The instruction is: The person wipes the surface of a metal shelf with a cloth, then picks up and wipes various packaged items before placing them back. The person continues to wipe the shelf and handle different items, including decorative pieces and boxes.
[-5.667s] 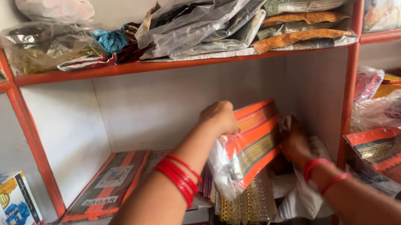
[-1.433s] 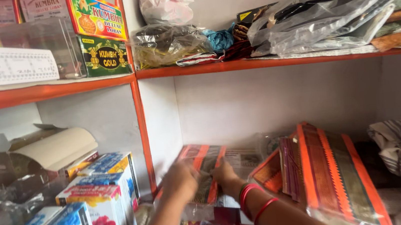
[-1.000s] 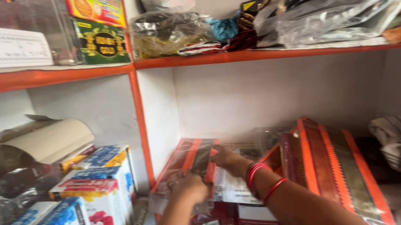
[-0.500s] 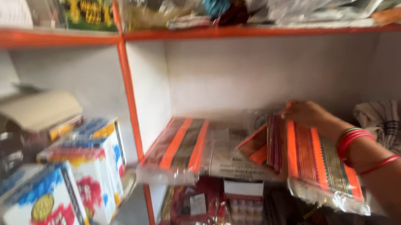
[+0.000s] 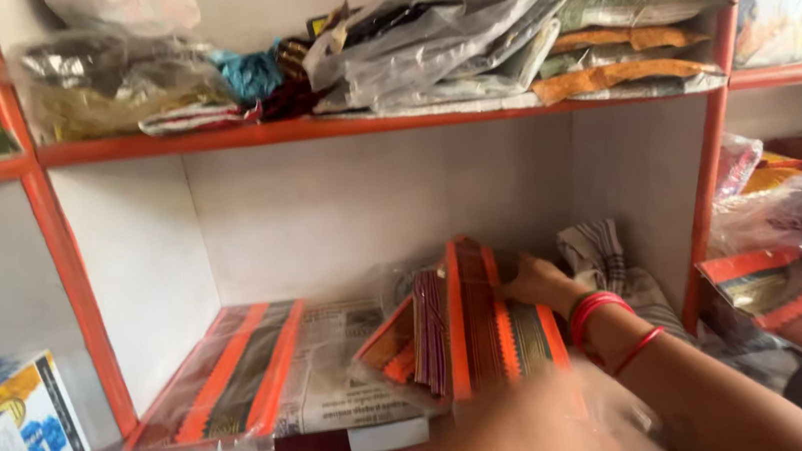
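Right hand [image 5: 539,285] grips upright packets [image 5: 473,328]; one packet [image 5: 227,376] lies flat; left hand [image 5: 515,434] blurred, grip unclear.

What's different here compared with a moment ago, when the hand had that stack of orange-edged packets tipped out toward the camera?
The right hand has pushed the upright stack of orange-bordered packets back onto the shelf, and it now rests behind the stack. The left hand has come up as a blur in front. The flat packet on the newspaper and the bags on the upper shelf stayed put.
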